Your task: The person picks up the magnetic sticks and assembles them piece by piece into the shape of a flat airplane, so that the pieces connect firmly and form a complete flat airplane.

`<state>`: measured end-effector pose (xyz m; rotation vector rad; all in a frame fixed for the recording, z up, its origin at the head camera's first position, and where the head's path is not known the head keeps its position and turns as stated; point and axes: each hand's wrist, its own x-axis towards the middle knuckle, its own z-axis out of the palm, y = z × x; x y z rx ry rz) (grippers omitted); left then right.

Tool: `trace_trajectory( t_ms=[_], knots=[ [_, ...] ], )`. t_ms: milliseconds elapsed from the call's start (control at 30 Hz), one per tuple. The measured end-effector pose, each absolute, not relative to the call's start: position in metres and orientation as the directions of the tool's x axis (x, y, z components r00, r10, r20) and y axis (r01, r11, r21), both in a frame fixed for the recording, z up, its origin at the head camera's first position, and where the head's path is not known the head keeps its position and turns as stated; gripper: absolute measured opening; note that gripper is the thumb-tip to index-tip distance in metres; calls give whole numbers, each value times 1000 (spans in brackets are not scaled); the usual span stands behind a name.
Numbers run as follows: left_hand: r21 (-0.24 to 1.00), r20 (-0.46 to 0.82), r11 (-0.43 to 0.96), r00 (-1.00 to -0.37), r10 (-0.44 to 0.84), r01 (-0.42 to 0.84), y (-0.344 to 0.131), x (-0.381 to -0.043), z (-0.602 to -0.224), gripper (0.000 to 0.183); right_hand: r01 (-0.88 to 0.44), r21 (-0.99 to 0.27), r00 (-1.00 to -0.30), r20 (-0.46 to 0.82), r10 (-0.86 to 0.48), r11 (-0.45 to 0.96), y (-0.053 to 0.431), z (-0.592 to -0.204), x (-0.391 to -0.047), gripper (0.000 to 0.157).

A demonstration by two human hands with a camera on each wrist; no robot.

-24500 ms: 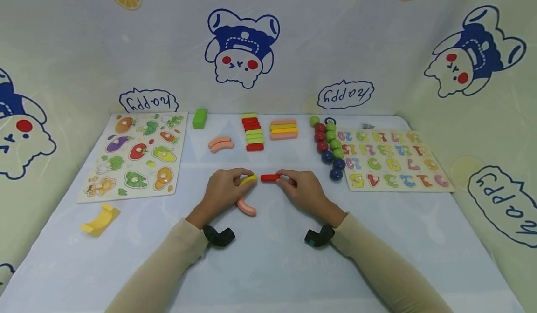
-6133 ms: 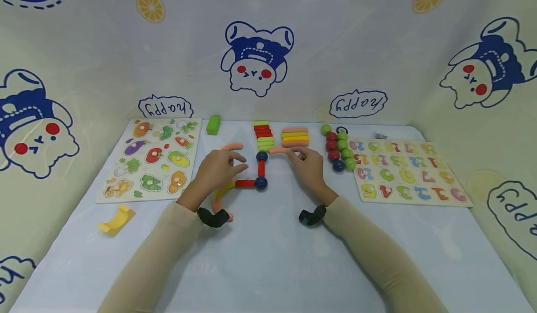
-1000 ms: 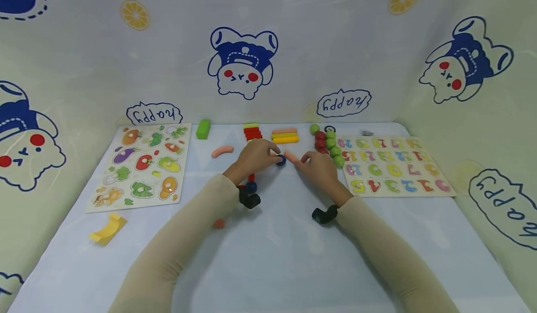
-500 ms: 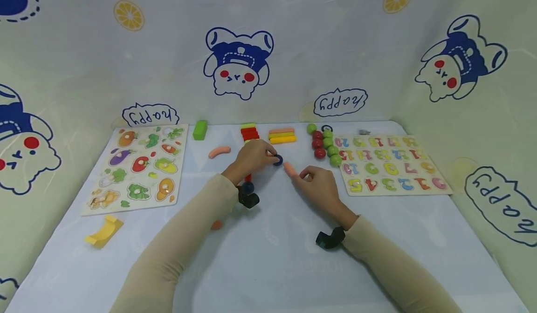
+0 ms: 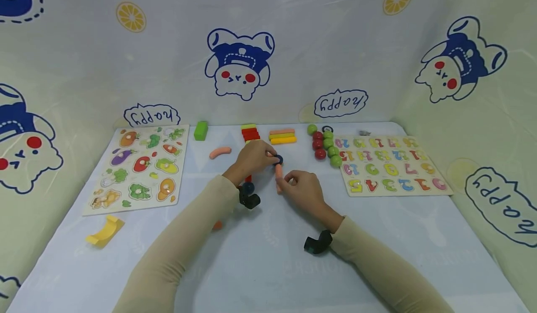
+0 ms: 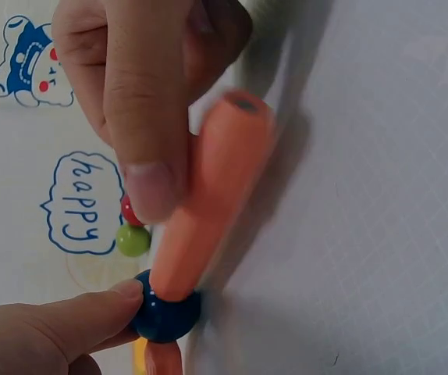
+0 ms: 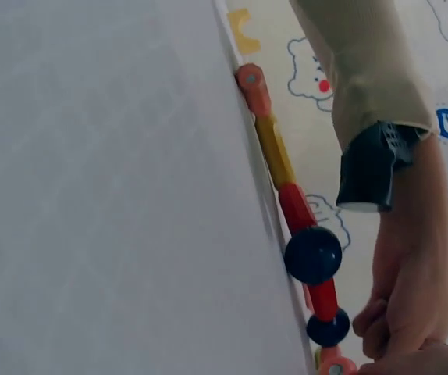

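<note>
The rod-and-ball chain [image 5: 248,188] lies just below mid-frame, much of it hidden behind the left sleeve [image 5: 184,234]. Next, the left hand [image 5: 251,159] pinches a glossy blue ball [image 5: 279,159], and a faceted orange rod [image 5: 278,170] touching it is gripped by the right hand [image 5: 307,190]. Towards upper right the backdrop [image 5: 289,61] reads "happy" upside down, then comes a board [image 5: 381,178] of inverted coloured numerals.
</note>
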<state>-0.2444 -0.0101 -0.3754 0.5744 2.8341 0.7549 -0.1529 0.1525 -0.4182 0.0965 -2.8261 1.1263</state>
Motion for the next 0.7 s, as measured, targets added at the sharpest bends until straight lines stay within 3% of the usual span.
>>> trace_trajectory(
  t_ms=[267,700],
  knots=[
    [525,-73,797,-917,391,298,-11,-245,-375,28,-114,-688,-990,138,-25,717,161,-421,-154,25],
    [484,-104,817,-907,409,313,-11,-243,-369,31,-25,-611,-906,348,240,792,258,-417,-168,31]
  ],
)
